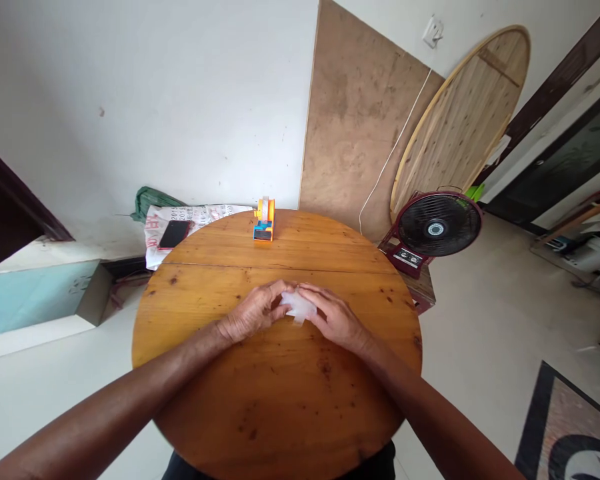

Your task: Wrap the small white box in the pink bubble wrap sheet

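A small whitish, translucent piece (300, 307), like thin plastic, sits between my two hands over the middle of the round wooden table (260, 393). My left hand (257, 310) grips its left side with curved fingers and thumb. On the other side my right hand (335, 317) has its fingers over the top edge and the thumb below. A narrow strip of the piece sticks out at the bottom. Its exact kind I cannot make out. Beyond the hands, near the table's far edge, stands an orange and blue tape dispenser (264, 223) with a roll of tape on it.
A dark phone (174, 235) lies on a printed white sack (155, 220) behind the table's left edge. To the right, a dark red fan (435, 227) stands close to the table. A brown board (355, 120) and a round wooden tabletop (465, 113) lean on the wall.
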Demonstrator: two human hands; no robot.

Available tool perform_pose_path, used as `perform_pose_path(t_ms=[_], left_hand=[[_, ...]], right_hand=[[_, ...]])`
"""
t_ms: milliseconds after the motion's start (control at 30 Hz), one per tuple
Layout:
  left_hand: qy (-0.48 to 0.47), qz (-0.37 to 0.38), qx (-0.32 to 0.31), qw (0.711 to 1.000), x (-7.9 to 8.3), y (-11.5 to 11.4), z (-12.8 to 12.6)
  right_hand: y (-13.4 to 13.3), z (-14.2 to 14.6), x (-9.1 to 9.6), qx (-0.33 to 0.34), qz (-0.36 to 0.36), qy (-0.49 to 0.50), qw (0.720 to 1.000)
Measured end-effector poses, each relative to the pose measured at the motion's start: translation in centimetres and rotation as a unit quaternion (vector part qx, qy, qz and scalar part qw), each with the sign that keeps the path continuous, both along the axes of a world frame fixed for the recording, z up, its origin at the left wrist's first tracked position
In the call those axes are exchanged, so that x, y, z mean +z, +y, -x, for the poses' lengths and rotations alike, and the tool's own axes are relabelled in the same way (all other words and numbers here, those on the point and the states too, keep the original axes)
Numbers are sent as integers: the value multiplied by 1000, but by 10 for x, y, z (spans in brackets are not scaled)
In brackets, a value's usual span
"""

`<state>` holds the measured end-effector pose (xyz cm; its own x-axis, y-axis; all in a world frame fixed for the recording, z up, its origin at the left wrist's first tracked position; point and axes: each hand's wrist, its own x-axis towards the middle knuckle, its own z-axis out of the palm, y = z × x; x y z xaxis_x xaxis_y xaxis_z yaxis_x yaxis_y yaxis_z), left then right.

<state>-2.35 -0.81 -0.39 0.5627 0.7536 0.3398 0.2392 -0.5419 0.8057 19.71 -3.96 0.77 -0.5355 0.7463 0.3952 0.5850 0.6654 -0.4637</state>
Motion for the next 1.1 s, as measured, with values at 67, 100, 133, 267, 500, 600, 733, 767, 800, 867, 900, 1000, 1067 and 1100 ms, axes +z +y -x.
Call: perform_pose_path(t_ms=[67, 100, 133, 267, 500, 600, 733, 767, 800, 867, 900, 1000, 1067, 1100], left_hand=[[-70, 124, 15, 990, 6, 11, -8], [-94, 181, 22, 979, 9, 17, -11], [-110, 224, 32, 968, 12, 21, -14], [-114, 271, 53, 954, 16, 27, -20], [-124, 297, 94, 942, 10, 17, -18], [-133, 325, 118, 929, 9, 19, -17], [-245, 394, 114, 879, 13, 19, -20], [-273, 393, 122, 870, 15, 18, -20], [-294, 380, 129, 868, 17, 16, -21], [-306, 339, 121, 881, 21, 13, -21], [-297, 324, 104, 892, 23, 11, -21], [-241, 317, 55, 916, 24, 6, -21], [-220, 322, 49, 919, 23, 5, -21], [-219, 326, 51, 918, 22, 6, -22]], right_hand=[[17, 0, 7, -3, 135, 77, 988], [24, 0, 10, -1, 206, 112, 972], [30, 1, 13, -2, 262, 144, 954], [37, 6, 13, -10, 357, 252, 899], [27, 12, 2, -36, 382, 264, 885], [28, 17, 6, -24, 421, 305, 854], [28, 19, 11, -23, 448, 360, 818], [28, 19, 11, -31, 447, 369, 814], [29, 19, 11, -38, 445, 375, 812], [29, 18, 10, -54, 438, 383, 812], [29, 17, 9, -60, 433, 383, 814], [30, 16, 4, -62, 408, 383, 826], [30, 15, 1, -48, 382, 379, 841], [30, 14, -1, -41, 367, 371, 852]])
